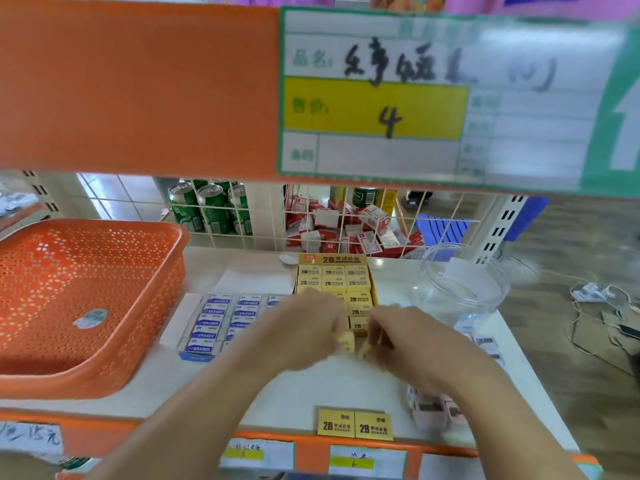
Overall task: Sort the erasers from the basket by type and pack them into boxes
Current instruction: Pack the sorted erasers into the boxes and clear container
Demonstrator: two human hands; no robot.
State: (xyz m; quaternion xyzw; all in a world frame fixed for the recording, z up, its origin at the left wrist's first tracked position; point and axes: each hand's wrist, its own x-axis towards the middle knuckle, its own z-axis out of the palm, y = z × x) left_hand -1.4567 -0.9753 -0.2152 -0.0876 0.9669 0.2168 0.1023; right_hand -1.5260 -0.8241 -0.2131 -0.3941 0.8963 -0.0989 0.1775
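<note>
An orange perforated basket (86, 292) sits at the left of the white shelf. A yellow box (334, 285) of 2B erasers stands mid-shelf, packed in rows. Left of it a box of blue-and-white erasers (221, 318) lies open. My left hand (304, 327) and my right hand (398, 336) meet at the front end of the yellow box, each pinching a small yellow eraser (347, 342); motion blur hides the fingers' detail. Two yellow 2B erasers (355, 423) lie at the shelf's front edge. Pale pinkish erasers (433, 408) lie under my right forearm.
A clear plastic jar (464, 282) lies on its side at the right. A wire grid (311, 220) backs the shelf, with green cans and red-white boxes behind it. An orange shelf front with a price label (374, 95) hangs overhead. Price tags line the front edge.
</note>
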